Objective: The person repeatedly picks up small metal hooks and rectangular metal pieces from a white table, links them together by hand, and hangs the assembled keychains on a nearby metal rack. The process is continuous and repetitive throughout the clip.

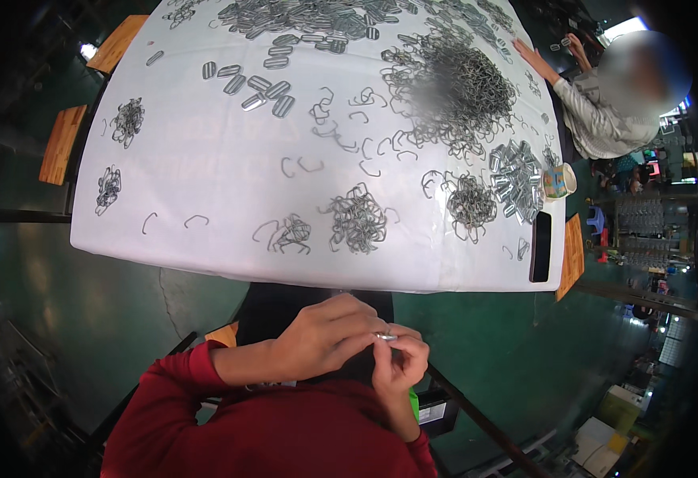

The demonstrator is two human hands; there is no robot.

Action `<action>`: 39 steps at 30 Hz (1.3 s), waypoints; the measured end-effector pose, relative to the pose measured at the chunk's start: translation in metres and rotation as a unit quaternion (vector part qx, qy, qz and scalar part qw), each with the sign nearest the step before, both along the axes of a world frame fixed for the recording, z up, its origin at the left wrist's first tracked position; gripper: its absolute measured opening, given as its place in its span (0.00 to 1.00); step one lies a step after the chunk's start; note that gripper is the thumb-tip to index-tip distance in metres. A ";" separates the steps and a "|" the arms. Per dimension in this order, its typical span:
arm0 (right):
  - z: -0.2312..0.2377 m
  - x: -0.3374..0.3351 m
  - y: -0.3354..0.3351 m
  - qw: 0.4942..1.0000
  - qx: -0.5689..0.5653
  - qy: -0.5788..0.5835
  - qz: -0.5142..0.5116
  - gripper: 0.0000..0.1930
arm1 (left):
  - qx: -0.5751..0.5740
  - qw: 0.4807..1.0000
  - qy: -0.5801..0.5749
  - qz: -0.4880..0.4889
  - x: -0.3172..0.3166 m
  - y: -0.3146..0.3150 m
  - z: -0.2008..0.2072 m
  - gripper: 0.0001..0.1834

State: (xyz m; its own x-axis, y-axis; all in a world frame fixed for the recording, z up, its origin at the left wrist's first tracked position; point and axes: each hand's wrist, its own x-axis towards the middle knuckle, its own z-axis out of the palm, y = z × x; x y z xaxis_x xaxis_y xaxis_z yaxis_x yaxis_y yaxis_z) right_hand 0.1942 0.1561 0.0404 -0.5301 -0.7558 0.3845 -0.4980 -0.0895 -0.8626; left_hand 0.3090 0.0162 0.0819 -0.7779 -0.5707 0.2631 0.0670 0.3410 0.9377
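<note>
Both my hands meet over my lap, just off the table's near edge. My left hand (325,338) is closed, its fingertips pinched at a small shiny metal piece (386,336). From the other side my right hand (400,362) pinches the same piece between thumb and fingers. Fingers cover most of it, so its exact shape cannot be made out. Closest on the table lie a pile of bent wire hooks (358,220) and a smaller heap of wire hooks (291,234).
Oval metal slide buckles (309,17) and a large wire-hook heap (468,88) cover the white table (229,187). A black phone (541,247) and paper cup (558,182) stand at the right edge. Another person (611,111) sits far right. Wooden stools (64,145) flank the table.
</note>
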 end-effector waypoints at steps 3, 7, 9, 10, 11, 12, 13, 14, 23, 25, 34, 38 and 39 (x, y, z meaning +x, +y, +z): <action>-0.004 -0.027 -0.017 0.998 -0.057 0.021 0.011 0.10 | -0.015 0.999 0.029 -0.003 0.000 -0.005 -0.010 0.11; -0.002 -0.069 -0.076 0.999 0.032 -0.002 -0.033 0.02 | -0.039 0.998 0.039 -0.022 0.003 -0.005 -0.018 0.10; -0.005 -0.085 -0.127 0.994 0.100 0.028 0.026 0.04 | -0.031 0.998 0.043 -0.031 0.003 -0.004 -0.020 0.09; -0.009 -0.089 -0.156 0.991 0.109 0.046 0.057 0.05 | -0.027 0.998 0.044 -0.035 0.003 -0.003 -0.021 0.09; -0.013 -0.094 -0.185 0.986 0.119 0.069 0.096 0.05 | -0.027 0.998 0.038 -0.044 0.004 -0.003 -0.022 0.09; -0.018 -0.096 -0.214 0.981 0.135 0.094 0.100 0.06 | -0.023 0.998 0.036 -0.046 0.004 -0.002 -0.023 0.09; -0.024 -0.098 -0.242 0.975 0.141 0.126 0.114 0.07 | -0.019 0.998 0.035 -0.048 0.004 -0.001 -0.024 0.09; -0.029 -0.100 -0.266 0.971 0.158 0.129 0.123 0.07 | -0.016 0.998 0.034 -0.050 0.004 0.000 -0.025 0.09; -0.035 -0.115 -0.385 0.900 0.234 0.290 0.227 0.05 | -0.042 0.996 0.027 -0.076 0.005 0.002 -0.035 0.11; -0.027 -0.119 -0.393 0.858 0.299 0.316 0.274 0.05 | -0.042 0.995 0.031 -0.081 0.005 0.001 -0.036 0.10; -0.027 -0.127 -0.377 0.888 0.288 0.278 0.226 0.06 | -0.034 0.995 0.040 -0.086 0.001 0.001 -0.037 0.10; -0.025 -0.147 -0.334 0.952 0.229 0.077 0.188 0.05 | -0.027 0.995 0.054 -0.077 -0.003 0.002 -0.039 0.10; -0.022 -0.151 -0.317 0.946 0.277 0.006 0.170 0.06 | -0.025 0.995 0.058 -0.077 -0.004 0.002 -0.039 0.10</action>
State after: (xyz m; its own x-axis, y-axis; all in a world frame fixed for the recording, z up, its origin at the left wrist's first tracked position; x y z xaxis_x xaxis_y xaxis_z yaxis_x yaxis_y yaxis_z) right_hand 0.0436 -0.1610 0.0179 -0.2177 -0.9691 -0.1162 -0.5318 0.2176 -0.8185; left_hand 0.3050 0.0179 0.0426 -0.8180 -0.4314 0.3805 0.2279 0.3642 0.9030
